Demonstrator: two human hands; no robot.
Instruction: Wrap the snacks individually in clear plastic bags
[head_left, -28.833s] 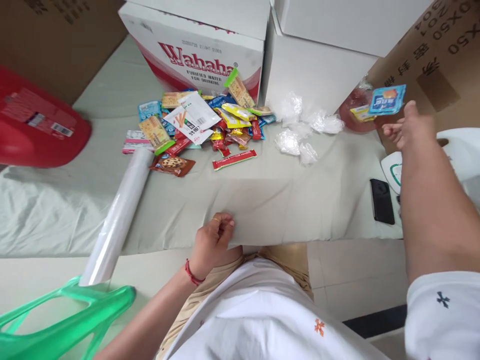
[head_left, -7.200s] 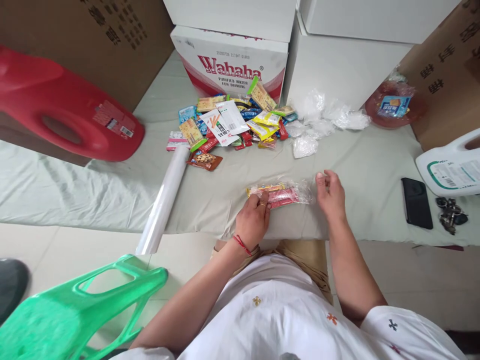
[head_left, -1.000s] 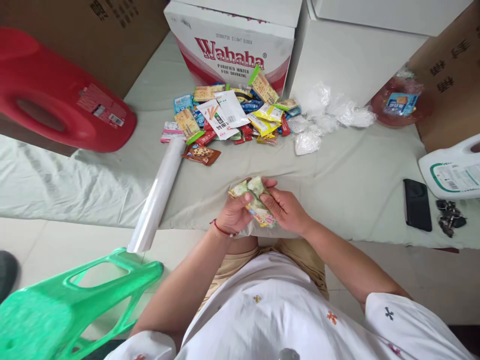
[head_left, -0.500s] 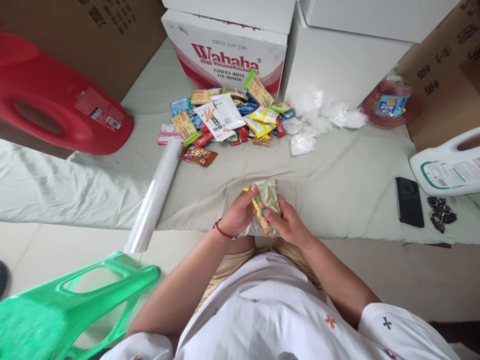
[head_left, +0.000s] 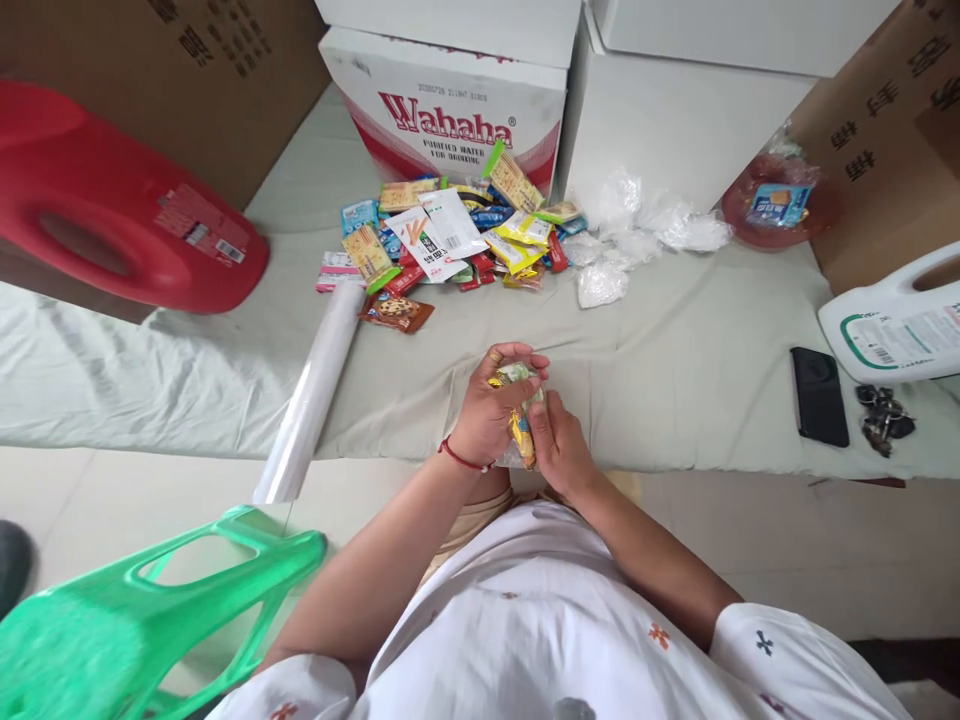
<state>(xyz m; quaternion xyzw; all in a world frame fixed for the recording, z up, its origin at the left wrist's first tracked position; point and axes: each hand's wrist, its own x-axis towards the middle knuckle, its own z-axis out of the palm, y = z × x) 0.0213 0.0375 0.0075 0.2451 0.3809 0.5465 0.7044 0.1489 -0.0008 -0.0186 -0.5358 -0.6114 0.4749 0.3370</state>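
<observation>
Both hands are closed around a small bundle of yellow and green snack packets [head_left: 519, 425], held low at the front edge of the cloth-covered surface. My left hand [head_left: 491, 405], with a red cord at the wrist, wraps over the top, its fingers curled across the far side. From the right, my right hand [head_left: 559, 440] presses its thumb against the bundle. The fingers hide much of the packets. Clear plastic film shows around and under them. Beyond lies a heap of wrapped snacks [head_left: 442, 235], beside several crumpled clear plastic bundles [head_left: 604, 284].
A roll of plastic film [head_left: 311, 395] lies over the front edge at left, near a green stool [head_left: 75, 640]. A red jug [head_left: 187, 240] and a Wahaba-style printed carton [head_left: 450, 110] stand behind. At right are a phone [head_left: 819, 397], keys [head_left: 885, 418] and a white jug [head_left: 892, 325].
My left hand has moved from the bundle's left side to fold over its top, covering more of the packets. The right hand stays close against the bundle.
</observation>
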